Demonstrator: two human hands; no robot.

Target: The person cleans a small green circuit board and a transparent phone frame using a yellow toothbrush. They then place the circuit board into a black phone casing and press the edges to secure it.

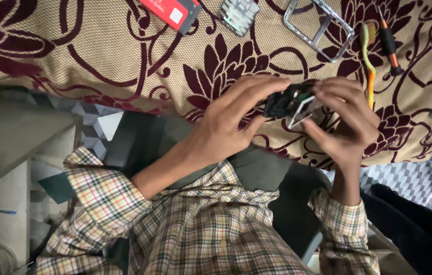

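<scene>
Beige woven cloth with maroon flowers spreads under and beyond my fingers, and everything else lies on it. My left hand reaches in with its fingers stretched long and pressed close together, tips laid along the top edge of a small dark device. My right hand curls around the other end, fingers bent and bunched, pinching it from above while the thumb props it from below.

The device hangs between the two sets of fingertips, lifted clear of the cloth. It looks opened up: a black body with a strip of green board showing, and a pale, shiny frame piece jutting out at an angle toward my right thumb. I judge I am working that frame against the body — parting or seating it, I cannot tell which. Either way the next move calls for a steady pinch and small, even pressure, since the piece looks thin.

Past my fingertips lie a silver frame, a red box and a grey keypad piece. Just beyond my right knuckles — a yellow-green brush and an orange-handled screwdriver.
</scene>
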